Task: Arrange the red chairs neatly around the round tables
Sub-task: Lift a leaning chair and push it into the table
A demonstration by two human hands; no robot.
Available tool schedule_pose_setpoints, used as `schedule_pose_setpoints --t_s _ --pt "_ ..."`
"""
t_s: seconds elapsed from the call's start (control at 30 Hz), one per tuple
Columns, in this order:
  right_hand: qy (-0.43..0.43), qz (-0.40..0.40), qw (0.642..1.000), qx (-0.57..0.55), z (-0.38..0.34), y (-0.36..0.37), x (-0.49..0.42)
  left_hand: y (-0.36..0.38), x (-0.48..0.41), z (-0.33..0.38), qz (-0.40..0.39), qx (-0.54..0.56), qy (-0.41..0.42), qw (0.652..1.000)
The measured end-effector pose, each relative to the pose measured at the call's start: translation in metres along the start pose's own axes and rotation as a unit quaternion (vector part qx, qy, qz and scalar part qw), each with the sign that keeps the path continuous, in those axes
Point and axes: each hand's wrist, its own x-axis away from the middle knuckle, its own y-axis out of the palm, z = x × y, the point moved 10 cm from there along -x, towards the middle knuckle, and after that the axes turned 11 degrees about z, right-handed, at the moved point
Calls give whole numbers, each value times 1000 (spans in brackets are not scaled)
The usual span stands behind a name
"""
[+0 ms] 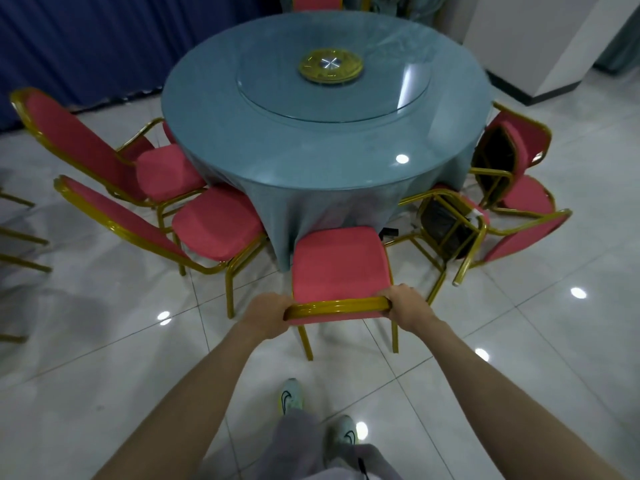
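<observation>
Head camera looks down on both hands, whose fingers are curled around the golden top rail (337, 306) of a red chair (341, 261). The left hand (268, 315) grips the left end of the rail and the right hand (407, 304) grips the right end, with both arms stretched forward. This chair stands upright on its four legs and faces the round table (311, 150). The front edge of its seat is just beside the hanging blue-green cloth.

On the table lies a glass turntable (381, 98) with a golden hub (330, 65) in its middle. To the left, two upright chairs (218, 221) stand side by side, their seats near the table edge. To the right, two tipped chairs (450, 223) lie on the floor, with dark undersides showing. One of them carries a small white tag, too small to read. Another red backrest (317, 1) shows behind the far side of the table.

Below the arms, on the glossy white tiles (104, 393), stand two pale sports shoes (291, 396), each with a dark curved mark on the side. A blue curtain (86, 46) hangs at the upper left.
</observation>
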Motion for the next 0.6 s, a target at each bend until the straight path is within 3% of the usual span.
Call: schedule_pose_setpoints --t_s 0.2,0.37,0.6 --pt "43 8 998 -34 1 10 -26 -3 -9 -25 16 91 -64 994" --pt "155 98 973 -143 23 14 -41 -7 -37 -32 48 171 -102 979" --pt "169 59 981 -79 31 13 -74 -6 -76 -44 62 191 -116 973"
